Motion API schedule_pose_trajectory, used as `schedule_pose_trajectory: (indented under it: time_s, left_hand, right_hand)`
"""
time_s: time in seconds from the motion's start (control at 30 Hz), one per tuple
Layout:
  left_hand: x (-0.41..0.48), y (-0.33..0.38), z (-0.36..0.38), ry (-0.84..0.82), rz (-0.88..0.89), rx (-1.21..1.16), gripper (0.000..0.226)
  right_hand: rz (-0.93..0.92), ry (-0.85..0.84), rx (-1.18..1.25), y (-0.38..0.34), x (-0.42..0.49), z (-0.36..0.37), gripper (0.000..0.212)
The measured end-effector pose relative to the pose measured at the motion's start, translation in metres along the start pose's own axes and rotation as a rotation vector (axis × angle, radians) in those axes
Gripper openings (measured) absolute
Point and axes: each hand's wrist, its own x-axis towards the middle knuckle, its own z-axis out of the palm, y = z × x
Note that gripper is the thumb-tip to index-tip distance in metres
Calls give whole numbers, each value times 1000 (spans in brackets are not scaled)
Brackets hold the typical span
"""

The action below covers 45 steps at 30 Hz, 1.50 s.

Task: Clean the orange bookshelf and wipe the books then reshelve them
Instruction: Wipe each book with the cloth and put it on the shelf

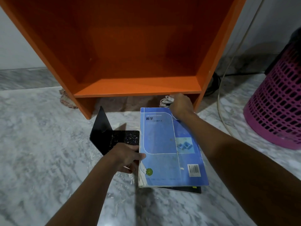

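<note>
Blue book (171, 144) with "数学" title, barcode (193, 170) lower right

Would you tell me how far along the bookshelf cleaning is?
Done: the orange bookshelf stands empty. In hand: the left hand steadies the blue maths book while the right hand holds a cloth at its top corner. Left: reshelving it and the dark book beneath.

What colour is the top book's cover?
The top book is blue with thin white lines; head view.
</note>
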Motion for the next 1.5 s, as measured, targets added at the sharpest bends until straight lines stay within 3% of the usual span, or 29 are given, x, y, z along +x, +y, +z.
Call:
schedule_pose_trajectory:
  time_s: [0.1, 0.23, 0.3, 0.33, 0.4, 0.5, 0.57, 0.63, 0.7, 0.8, 0.87, 0.9, 1.03, 1.13, 1.23, 1.37, 1.43, 1.5]
  left_hand:
    - [2, -1, -3, -20, -5, 17, 23]
    - [7, -1, -7, -60, -19, 28, 23]
    - [8, -2, -9, -76, -25, 18, 21]
    - [7, -2, -9, -88, -26, 8, 20]
    - [8, -3, -9, -108, -28, -9, 20]
    - [9, -5, -10, -113, -25, -21, 21]
    - [11, -5, -10, -120, -25, -17, 20]
    - [12, -6, -13, -149, -40, -32, 20]
    - [14, -9, -16, -191, -66, -60, 21]
    - [16, -14, -17, -203, -103, -131, 13]
    - [19, -15, -16, -203, -112, -137, 21]
    - [19, -14, -15, -208, -114, -134, 21]
    - [14, -8, -16, -204, -126, -83, 14]
    - [11, -7, -15, -198, -126, -52, 18]
    - [12, -9, -14, -179, -123, -56, 20]
    - [14, -7, -14, -165, -122, -54, 12]
    - [16, -6, -14, -159, -122, -36, 16]
    - [16, -5, -14, -148, -112, -18, 21]
  right_hand:
    - [-74, 68, 12, -9, -19, 2, 40]
    - [-635, 74, -77, -27, -78, 17, 66]
    - [-786, 25, -127, -29, -97, 23, 71]
    - [-762, 7, -138, -24, -98, 23, 71]
    - [-507, 25, -113, -1, -82, 21, 68]
    - [-99, 191, 15, 40, -41, -4, 61]
    - [60, 248, 88, 55, -30, -25, 54]
    - [14, 267, 90, 47, -45, -35, 49]
    - [-152, 226, 66, 29, -83, -31, 46]
    - [-418, -36, -5, 2, -167, -3, 45]
    - [-630, -73, -83, 3, -215, 9, 54]
    - [-647, -60, -73, 13, -224, 11, 57]
    - [-294, 170, 86, 65, -196, -13, 52]
    - [-117, 260, 43, 78, -179, -39, 48]
    - [-331, 176, 81, 50, -209, -30, 53]
    - [-692, -18, -98, 23, -261, -2, 58]
    - [-675, 51, -58, 35, -262, -4, 60]
    - [-545, 159, -3, 56, -248, -8, 61]
